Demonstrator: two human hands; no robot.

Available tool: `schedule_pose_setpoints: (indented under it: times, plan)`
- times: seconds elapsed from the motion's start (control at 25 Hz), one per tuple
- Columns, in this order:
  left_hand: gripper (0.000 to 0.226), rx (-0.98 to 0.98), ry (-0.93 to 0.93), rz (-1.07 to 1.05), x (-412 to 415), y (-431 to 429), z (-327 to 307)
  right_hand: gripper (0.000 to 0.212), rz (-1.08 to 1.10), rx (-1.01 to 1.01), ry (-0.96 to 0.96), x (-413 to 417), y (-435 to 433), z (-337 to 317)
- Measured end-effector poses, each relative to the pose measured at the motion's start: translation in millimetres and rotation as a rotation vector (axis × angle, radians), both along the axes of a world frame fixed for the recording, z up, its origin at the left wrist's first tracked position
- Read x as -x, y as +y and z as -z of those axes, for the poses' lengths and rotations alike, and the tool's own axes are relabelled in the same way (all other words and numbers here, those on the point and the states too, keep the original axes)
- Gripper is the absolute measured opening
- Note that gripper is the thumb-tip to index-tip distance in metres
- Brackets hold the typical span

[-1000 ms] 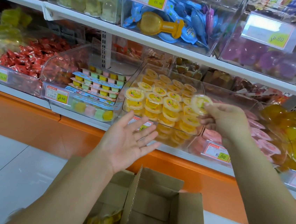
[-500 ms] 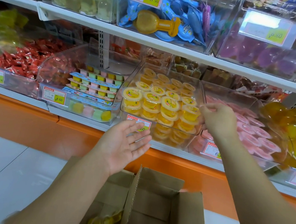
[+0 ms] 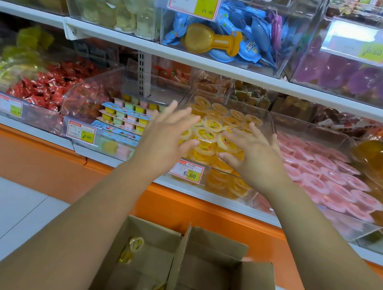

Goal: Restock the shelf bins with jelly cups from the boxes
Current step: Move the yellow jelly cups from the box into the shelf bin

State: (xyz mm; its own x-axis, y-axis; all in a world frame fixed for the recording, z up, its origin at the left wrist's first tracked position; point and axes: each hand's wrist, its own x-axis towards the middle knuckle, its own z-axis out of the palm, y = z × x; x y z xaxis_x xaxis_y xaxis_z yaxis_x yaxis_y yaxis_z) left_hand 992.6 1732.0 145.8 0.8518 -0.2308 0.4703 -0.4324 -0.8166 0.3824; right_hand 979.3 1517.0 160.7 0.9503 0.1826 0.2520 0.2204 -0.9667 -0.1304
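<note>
Both hands have risen over the round yellow jelly cups (image 3: pixel 212 125) heaped in the clear plastic shelf bin (image 3: pixel 270 120). Our left hand (image 3: pixel 165 135) and right hand (image 3: pixel 257 161) hold nothing, fingers (image 3: pixel 236 136) spread. We judge a light, flat press would level the heap without tipping cups past the front wall. Overhead the white shelf (image 3: pixel 194 59) limits lift; the brown cardboard box (image 3: pixel 208 264) sits open below.
</note>
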Motion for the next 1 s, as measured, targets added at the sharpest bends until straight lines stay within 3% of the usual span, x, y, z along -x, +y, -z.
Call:
schedule_pose_setpoints:
  times: [0.12,0.36,0.6,0.88,1.0]
  plan:
    - [0.053,-0.103,0.043,0.037,-15.8,-12.2,10.2,0.050,0.011,-0.011,0.003,-3.9,-0.7,5.9]
    - [0.041,0.016,0.062,0.091,-24.0,-13.6,21.1,0.043,0.010,-0.013,-0.037,-10.2,-12.0,13.0]
    - [0.041,0.007,0.048,0.073,-23.6,-15.0,22.8,0.043,-0.019,-0.033,-0.094,-11.2,-13.0,17.6]
    - [0.052,0.010,0.073,0.078,-16.4,-11.4,15.0,0.054,-0.055,-0.076,-0.109,-5.7,-16.0,14.1]
    - [0.058,0.144,0.068,0.081,-6.0,-4.1,11.5,0.056,-0.075,-0.175,-0.096,-4.1,-22.5,12.3]
